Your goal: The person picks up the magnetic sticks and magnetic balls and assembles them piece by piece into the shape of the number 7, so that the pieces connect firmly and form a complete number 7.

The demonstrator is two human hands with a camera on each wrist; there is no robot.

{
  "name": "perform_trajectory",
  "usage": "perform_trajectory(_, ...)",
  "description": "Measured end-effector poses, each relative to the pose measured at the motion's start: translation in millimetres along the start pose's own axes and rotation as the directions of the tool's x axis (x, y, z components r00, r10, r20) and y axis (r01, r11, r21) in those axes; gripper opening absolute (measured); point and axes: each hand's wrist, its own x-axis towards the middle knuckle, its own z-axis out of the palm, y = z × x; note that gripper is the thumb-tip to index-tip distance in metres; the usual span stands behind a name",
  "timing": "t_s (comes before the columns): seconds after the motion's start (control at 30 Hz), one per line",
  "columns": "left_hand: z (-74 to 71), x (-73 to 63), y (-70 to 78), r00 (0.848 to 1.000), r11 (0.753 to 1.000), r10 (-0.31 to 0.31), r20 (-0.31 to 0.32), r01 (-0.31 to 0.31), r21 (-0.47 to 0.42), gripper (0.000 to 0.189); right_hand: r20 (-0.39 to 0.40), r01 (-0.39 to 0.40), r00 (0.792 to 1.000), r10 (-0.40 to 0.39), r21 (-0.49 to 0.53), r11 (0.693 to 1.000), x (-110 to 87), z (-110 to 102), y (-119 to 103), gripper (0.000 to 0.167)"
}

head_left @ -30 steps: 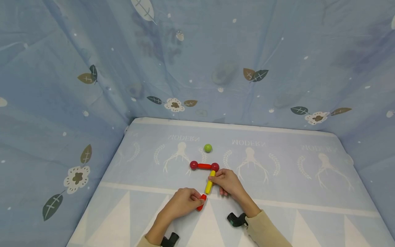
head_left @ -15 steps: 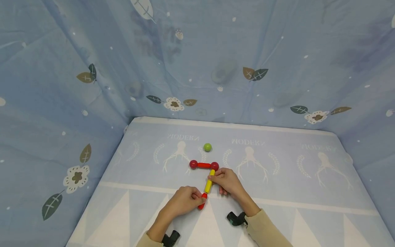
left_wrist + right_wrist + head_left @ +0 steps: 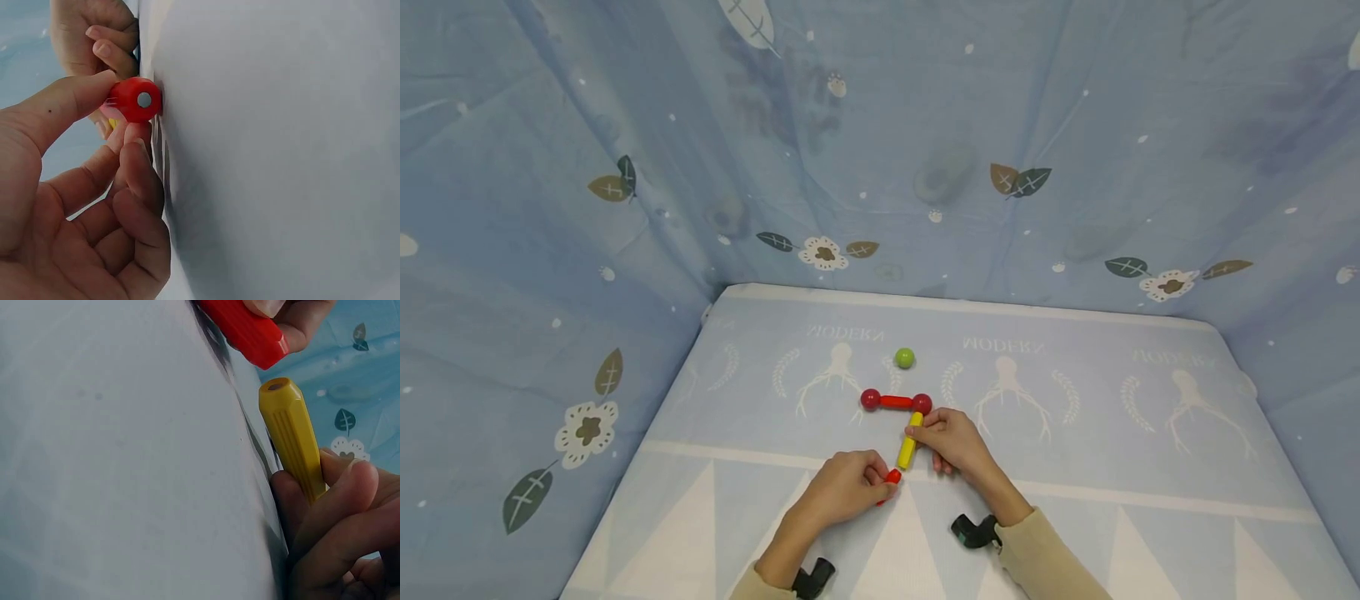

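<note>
My left hand pinches a short red magnetic rod between thumb and fingers. The round metal disc in one end of this red rod faces the left wrist camera. With thumb and fingers, my right hand holds a yellow magnetic rod low at the table. The yellow rod's far end meets a dark red ball. A second red rod links that ball to another dark red ball. In the right wrist view, a small gap separates the yellow rod from the held red rod.
A green ball lies alone behind the joined pieces. The table has a pale blue patterned cloth, with blue printed curtains behind and at the sides. Black wrist camera mounts stick out near both sleeves.
The left hand's red rod first came up to the yellow rod's near end, then tilted and drew slightly back from it. The right hand, yellow rod and balls stay nearly still.
</note>
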Motion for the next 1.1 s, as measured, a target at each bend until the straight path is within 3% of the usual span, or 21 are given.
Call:
perform_trajectory(0.27,-5.2,-0.3,-3.8,1.000,0.999,0.000,-0.009,0.001,0.053,0.015,0.010,-0.002,1.000,0.002,-0.006,1.000,1.3,0,2,0.041)
perform_trajectory(0.53,-11.3,-2.3,-7.6,0.996,0.990,0.070,-0.062,-0.062,0.127,0.017,0.021,-0.001,1.000,0.002,-0.023,1.000,0.7,-1,2,0.042)
perform_trajectory(0.9,-14.1,-1.4,-12.5,0.984,0.987,0.122,-0.130,-0.106,0.117,0.032,0.021,0.002,1.000,-0.002,-0.012,1.000,0.1,-1,1,0.042)
perform_trajectory(0.97,-13.8,-1.2,-12.3,0.984,0.992,0.104,-0.145,-0.091,0.093,0.028,0.021,0.005,1.000,-0.005,-0.017,1.000,0.2,0,1,0.042)
perform_trajectory(1.1,-13.8,-0.5,-9.8,0.989,1.000,-0.007,-0.151,0.011,0.026,0.021,0.023,0.008,1.000,-0.008,-0.018,1.000,0.4,0,1,0.042)
